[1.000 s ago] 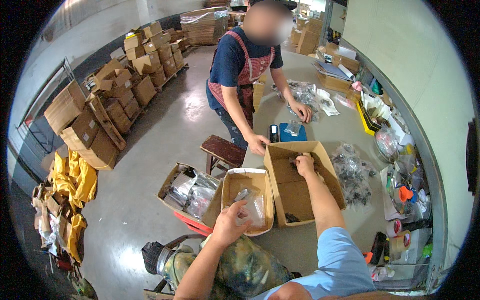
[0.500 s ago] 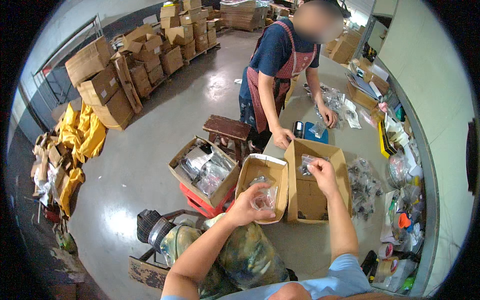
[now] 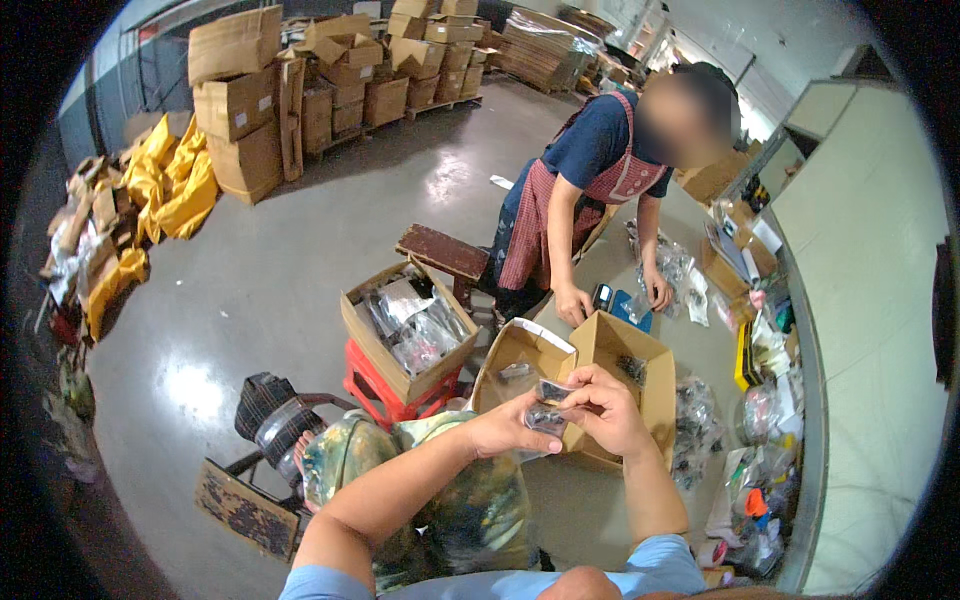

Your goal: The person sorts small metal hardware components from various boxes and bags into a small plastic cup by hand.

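Note:
My left hand (image 3: 508,426) is closed around a small clear plastic bag (image 3: 546,418) with something dark at its top. My right hand (image 3: 606,408) is closed too, its fingertips pinching that bag's upper part from the right. What exactly lies inside the bag is too small to tell. Both hands are over the near edges of two open cardboard boxes. The smaller box (image 3: 545,338) on the left holds a clear packet. Some dark small pieces lie in the larger box (image 3: 658,375) on the right.
A box of plastic packets (image 3: 432,372) stands on a red stool (image 3: 366,385) at the left. Bagged parts (image 3: 697,425) lie on the table's right. Across it a co-worker in a checked apron (image 3: 538,222) handles packets beside a blue scale (image 3: 632,308). Stacked cartons (image 3: 242,150) stand far left.
My right hand has come out of the larger box toward my left hand, and both now meet at the plastic bag. The view has shifted.

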{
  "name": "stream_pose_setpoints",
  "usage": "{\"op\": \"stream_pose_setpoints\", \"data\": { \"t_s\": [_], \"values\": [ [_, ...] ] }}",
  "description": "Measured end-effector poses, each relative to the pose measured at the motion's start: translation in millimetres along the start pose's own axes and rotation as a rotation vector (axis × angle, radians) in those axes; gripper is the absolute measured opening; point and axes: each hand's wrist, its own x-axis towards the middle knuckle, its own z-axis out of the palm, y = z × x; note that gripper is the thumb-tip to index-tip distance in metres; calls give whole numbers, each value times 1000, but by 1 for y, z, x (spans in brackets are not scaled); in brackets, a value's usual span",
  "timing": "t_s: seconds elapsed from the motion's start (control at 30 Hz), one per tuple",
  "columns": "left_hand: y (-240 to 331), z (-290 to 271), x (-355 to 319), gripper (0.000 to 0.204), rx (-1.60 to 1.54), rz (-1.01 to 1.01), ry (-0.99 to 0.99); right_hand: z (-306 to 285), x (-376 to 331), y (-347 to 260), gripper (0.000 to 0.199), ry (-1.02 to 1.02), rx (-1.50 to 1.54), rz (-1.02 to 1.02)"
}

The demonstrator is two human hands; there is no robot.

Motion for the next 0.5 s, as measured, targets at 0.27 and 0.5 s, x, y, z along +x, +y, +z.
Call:
{"op": "stream_pose_setpoints", "data": {
  "t_s": [0.27,0.5],
  "values": [
    [-5,11,1,78,-115,32,-220,4,-4,-10,21,146,-37,12],
    [-11,4,0,81,-226,22,-137,-4,-12,-3,13,-71,412,262]
  ]
}}
